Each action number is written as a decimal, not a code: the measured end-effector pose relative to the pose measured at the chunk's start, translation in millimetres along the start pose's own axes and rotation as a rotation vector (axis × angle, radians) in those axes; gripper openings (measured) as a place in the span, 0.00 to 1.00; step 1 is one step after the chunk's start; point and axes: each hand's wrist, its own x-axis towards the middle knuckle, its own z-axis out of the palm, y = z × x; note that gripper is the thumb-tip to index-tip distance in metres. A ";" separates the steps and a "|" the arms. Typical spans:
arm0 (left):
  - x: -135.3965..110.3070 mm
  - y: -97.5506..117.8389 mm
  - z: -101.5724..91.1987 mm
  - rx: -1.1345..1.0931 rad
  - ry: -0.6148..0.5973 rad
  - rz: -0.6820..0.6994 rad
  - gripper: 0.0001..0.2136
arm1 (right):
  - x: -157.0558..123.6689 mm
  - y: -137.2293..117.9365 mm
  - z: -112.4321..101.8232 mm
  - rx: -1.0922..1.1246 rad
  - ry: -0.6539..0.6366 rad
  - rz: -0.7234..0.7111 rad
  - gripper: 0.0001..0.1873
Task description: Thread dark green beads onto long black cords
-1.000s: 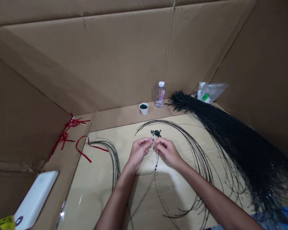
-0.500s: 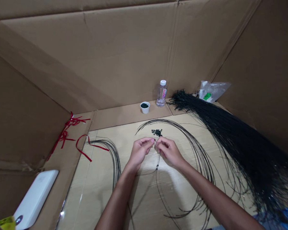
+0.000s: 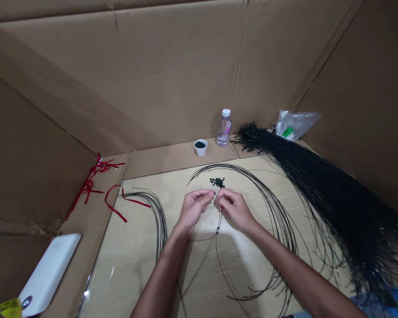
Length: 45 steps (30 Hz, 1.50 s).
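- Black cord (image 3: 219, 221) was pinched by left hand (image 3: 193, 208) and right hand (image 3: 235, 211), fingertips nearly touching.
- I saw one bead (image 3: 217, 230) on it; loose beads (image 3: 216, 181) lay just beyond.

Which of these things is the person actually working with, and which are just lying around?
In use: left hand, right hand, both pinching a thin black cord; loose beads; cup of beads; cord bundle.
Lying about: water bottle; plastic bag; red ribbons; white power bank.

One left hand (image 3: 194, 207), one right hand (image 3: 235, 210), one bottle (image 3: 224, 128), one cup (image 3: 200, 148) (beads inside), one bag (image 3: 294, 124)
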 end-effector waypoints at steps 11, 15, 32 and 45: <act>-0.6 -0.9 2.0 -0.017 0.014 0.015 0.18 | -0.5 -1.0 1.1 -0.002 0.018 -0.002 0.08; -0.2 -2.9 1.6 -0.026 0.012 0.027 0.17 | -0.7 -1.6 1.6 0.000 0.019 0.004 0.08; 0.9 -6.4 -1.5 -0.006 0.012 0.053 0.12 | -0.1 -0.8 1.5 0.019 0.006 -0.001 0.08; 0.4 -1.9 -4.0 0.090 -0.019 0.092 0.08 | 1.4 4.5 -0.1 -0.032 -0.021 -0.037 0.08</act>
